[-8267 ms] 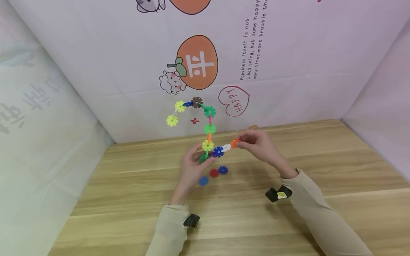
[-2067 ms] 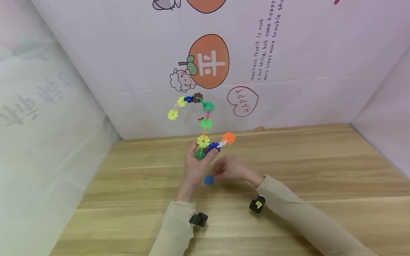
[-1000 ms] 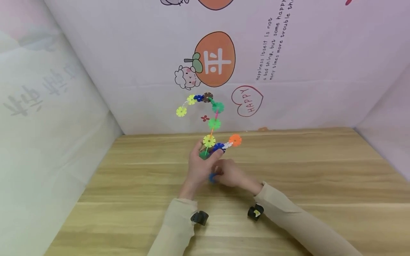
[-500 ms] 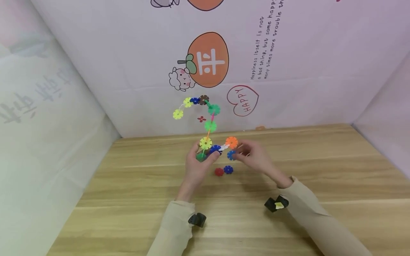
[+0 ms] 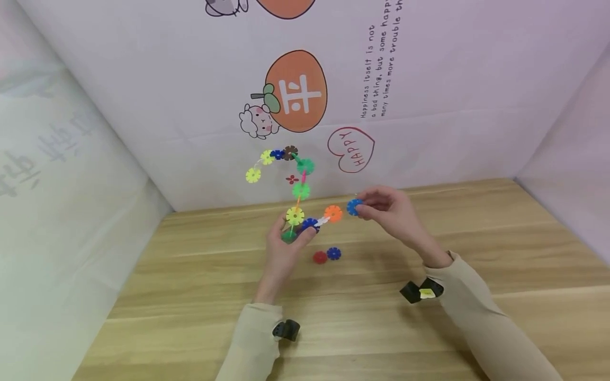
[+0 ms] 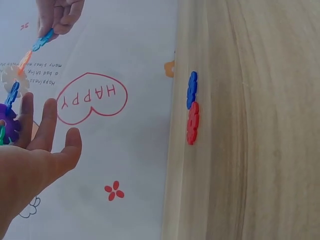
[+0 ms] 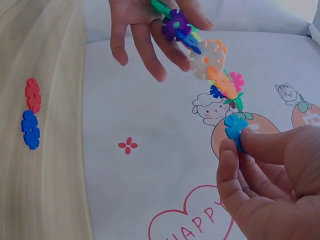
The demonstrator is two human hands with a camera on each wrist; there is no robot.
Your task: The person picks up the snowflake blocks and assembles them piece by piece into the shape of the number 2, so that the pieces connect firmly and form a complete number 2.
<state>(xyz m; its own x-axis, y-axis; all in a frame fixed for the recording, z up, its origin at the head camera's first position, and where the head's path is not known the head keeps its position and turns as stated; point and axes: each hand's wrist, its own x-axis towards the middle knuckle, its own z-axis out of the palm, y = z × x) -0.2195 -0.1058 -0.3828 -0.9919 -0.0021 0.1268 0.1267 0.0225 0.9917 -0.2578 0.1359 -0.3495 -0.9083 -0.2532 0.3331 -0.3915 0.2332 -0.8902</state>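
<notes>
My left hand [image 5: 280,255] holds a chain of interlocking plastic snowflake discs [image 5: 305,166] near its lower bend, thumb by a dark blue disc [image 5: 310,225]. From there the chain rises and curls over to the left, ending in a yellow disc [image 5: 253,175]. Its short right-hand arm runs through a white disc [image 7: 206,60] to an orange disc [image 5: 333,214] at the end. My right hand [image 5: 396,216] pinches a loose light blue snowflake disc [image 5: 354,207] between thumb and fingers. In the head view a small gap separates this disc from the orange one.
A red disc [image 5: 320,257] and a dark blue disc [image 5: 334,253] lie side by side on the wooden table [image 5: 190,317], below the chain. Behind the table stands a white printed backdrop [image 5: 190,106], with a pale sheet [image 5: 57,211] at the left.
The right hand has let go of the orange disc, which stays on the chain. It has picked up the light blue disc from the table and lifted it up and right beside the orange one.
</notes>
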